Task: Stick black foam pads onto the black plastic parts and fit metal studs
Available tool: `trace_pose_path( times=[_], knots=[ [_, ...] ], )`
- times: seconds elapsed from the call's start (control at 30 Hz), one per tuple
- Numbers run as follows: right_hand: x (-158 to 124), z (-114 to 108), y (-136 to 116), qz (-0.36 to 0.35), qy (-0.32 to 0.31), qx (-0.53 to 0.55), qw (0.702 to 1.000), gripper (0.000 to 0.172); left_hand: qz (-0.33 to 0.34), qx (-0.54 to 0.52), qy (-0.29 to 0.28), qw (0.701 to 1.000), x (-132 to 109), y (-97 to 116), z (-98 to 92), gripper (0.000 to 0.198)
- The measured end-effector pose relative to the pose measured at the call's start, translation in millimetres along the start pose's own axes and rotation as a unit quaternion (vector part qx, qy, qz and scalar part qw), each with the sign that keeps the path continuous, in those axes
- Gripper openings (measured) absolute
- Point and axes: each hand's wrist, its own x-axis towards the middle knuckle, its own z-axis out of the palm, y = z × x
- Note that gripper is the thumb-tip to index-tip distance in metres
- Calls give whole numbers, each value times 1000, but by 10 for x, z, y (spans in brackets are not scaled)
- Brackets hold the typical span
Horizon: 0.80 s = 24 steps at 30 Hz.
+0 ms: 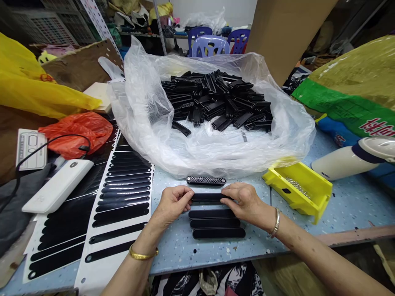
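Note:
Between my two hands is a flat black strip with rounded ends [207,197], level above the speckled blue table [173,255]. My left hand [176,202] pinches its left end, and my right hand [243,200] grips the right end with thumb and fingers. Just below, several similar black strips [215,223] lie stacked in parallel rows. Beyond the held strip rests a black piece with a mesh-patterned face [206,181] and a small hole at each end. A gold bangle is on my left wrist, a silver one on my right.
A clear plastic bag [148,152] holds a heap of black pieces [212,98]. At right stand a yellow bin [321,201] with small metal bits and a white bottle [342,162]. Sheets of black adhesive-looking strips [123,197], a white power bank [58,187] and a red bag [80,131] lie left.

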Motion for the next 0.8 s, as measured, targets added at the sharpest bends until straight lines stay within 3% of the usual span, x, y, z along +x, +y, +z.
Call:
trace_pose_path(
  times=[0.3, 0.57, 0.8],
  knots=[
    [-10, 14, 19, -7, 12, 16, 1000, 8, -1, -21, 8, 1000, -9, 36, 26, 22],
    [-7, 29, 27, -3, 15, 22, 1000, 6, -14, -48, -2, 999, -3, 41, -22, 33],
    [-14, 44, 42, -6, 22, 18, 1000, 5, 11, 47, 35, 998, 10, -2, 57, 28]
  ],
)
